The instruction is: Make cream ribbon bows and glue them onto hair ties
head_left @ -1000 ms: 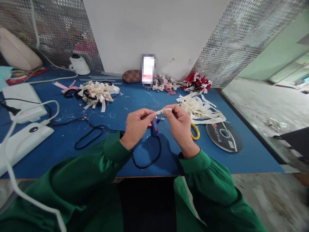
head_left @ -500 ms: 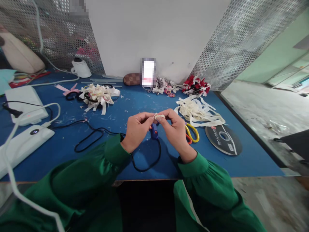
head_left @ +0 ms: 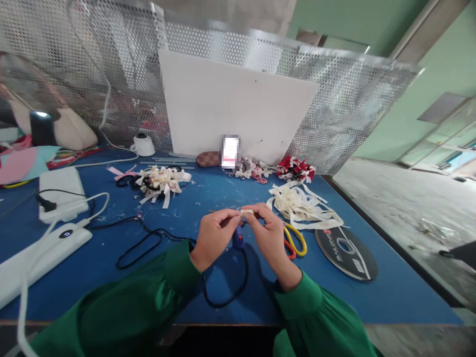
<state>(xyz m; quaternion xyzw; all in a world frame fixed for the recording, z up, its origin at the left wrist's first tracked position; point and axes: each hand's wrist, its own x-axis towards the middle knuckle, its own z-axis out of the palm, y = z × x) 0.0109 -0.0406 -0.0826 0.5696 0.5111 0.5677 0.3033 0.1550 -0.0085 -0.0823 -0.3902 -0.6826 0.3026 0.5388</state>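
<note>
Ribbon [head_left: 247, 211], a short cream-coloured piece, is held above the middle of the tabletop [head_left: 394, 297], pinched between the left hand [head_left: 214, 235] and the right hand [head_left: 268, 239]. The fingers of both hands are closed, thumb against forefinger, with the piece gripped at their meeting tips; its exact fold is mostly hidden by them. Both wrists are wrapped in green sleeves [head_left: 303, 300].

Just below the hands, a blue corded tool [head_left: 238, 240] is partly covered by them, and its black cord [head_left: 243, 277] is looped toward the near edge. Beside the right hand, scissors [head_left: 299, 240] with yellow and orange handles are laid, their blades hidden. Farther right, a heap of loose cream strips [head_left: 297, 201] is spread close to a dark round reel [head_left: 342, 253] marked with pale lettering.

To the left, well apart from the hands, cream bows [head_left: 159, 181] are piled with black bands. At the back, a phone [head_left: 230, 151] is stood upright beside a checked case [head_left: 208, 158], and red-and-white bows [head_left: 295, 168] are bunched to its right.
</note>
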